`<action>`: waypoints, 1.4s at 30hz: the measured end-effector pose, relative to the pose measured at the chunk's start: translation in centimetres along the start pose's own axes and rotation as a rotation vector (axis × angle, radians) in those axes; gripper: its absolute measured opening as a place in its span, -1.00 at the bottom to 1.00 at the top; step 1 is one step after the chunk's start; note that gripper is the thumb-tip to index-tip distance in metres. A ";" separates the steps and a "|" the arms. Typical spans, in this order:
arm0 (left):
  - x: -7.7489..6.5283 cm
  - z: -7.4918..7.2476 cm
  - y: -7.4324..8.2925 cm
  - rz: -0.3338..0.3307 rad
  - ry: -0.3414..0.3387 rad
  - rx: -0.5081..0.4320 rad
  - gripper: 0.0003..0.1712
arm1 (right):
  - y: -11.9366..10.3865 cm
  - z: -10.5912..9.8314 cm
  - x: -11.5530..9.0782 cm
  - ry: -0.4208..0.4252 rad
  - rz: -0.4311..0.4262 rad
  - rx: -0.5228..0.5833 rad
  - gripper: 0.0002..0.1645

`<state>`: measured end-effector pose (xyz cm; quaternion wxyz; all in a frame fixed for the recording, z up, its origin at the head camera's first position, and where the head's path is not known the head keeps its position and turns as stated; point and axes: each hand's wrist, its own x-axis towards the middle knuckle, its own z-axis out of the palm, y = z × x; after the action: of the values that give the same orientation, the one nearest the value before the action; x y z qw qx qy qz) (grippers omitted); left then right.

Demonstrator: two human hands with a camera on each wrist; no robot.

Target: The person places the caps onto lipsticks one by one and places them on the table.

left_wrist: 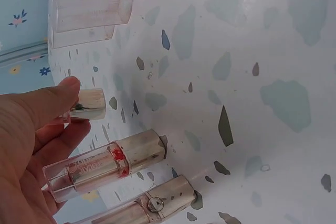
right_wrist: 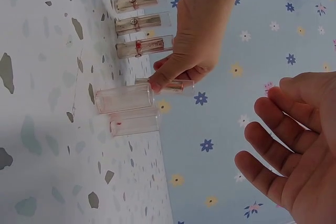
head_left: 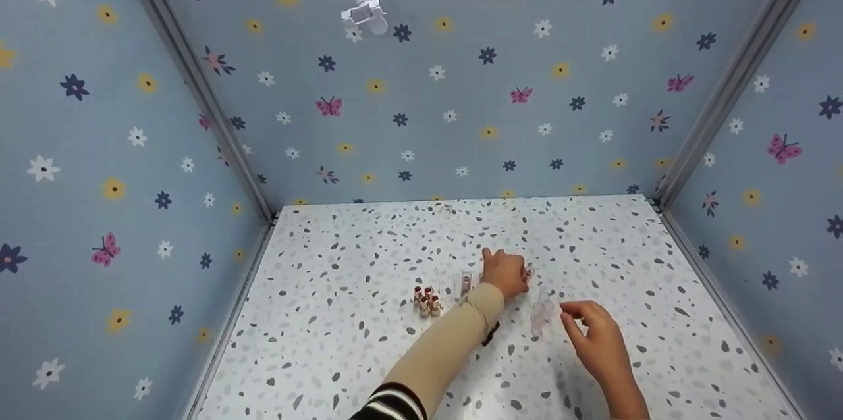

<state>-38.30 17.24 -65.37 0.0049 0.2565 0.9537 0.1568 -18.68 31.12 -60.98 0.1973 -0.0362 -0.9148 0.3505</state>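
My left hand (head_left: 505, 273) pinches a lipstick (left_wrist: 90, 103) with a pale metallic base and a clear cap, holding it upright at the table surface. Close beside that hand stand several similar capped lipsticks (right_wrist: 144, 47), one with a red band. Two clear empty-looking caps (right_wrist: 125, 98) stand on the other side of it, and more clear pieces (head_left: 541, 316) show between the hands in the head view. Nothing is held by my right hand (head_left: 596, 338); its fingers (right_wrist: 270, 142) are loosely bent, the thumb near the index finger.
A cluster of small lipstick bases with dark red tops (head_left: 427, 301) stands left of the left forearm. The speckled white table (head_left: 329, 354) meets flower-patterned walls (head_left: 461, 84) on three sides. A white clamp (head_left: 366, 14) hangs high at the back wall.
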 end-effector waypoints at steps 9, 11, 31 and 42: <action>0.0 0.5 -0.1 -0.030 -0.046 0.006 -0.67 | 0.1 0.1 0.1 -0.025 0.025 -0.009 -0.83; 0.0 0.4 -0.1 -0.031 -0.058 0.022 -0.68 | 0.2 0.1 0.1 -0.028 0.029 -0.011 -0.83; -1.0 -1.6 -1.4 0.033 -0.080 0.102 -0.44 | 0.3 0.7 0.3 -0.028 -0.010 -0.027 -0.82; -8.0 -9.3 -4.9 0.113 0.172 -0.124 -0.35 | 0.1 1.1 0.5 -0.097 0.027 -0.052 -0.79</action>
<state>-34.55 6.53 -58.58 -0.0700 0.2946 0.9231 0.2370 -19.56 30.64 -61.62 0.1470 -0.0366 -0.9315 0.3308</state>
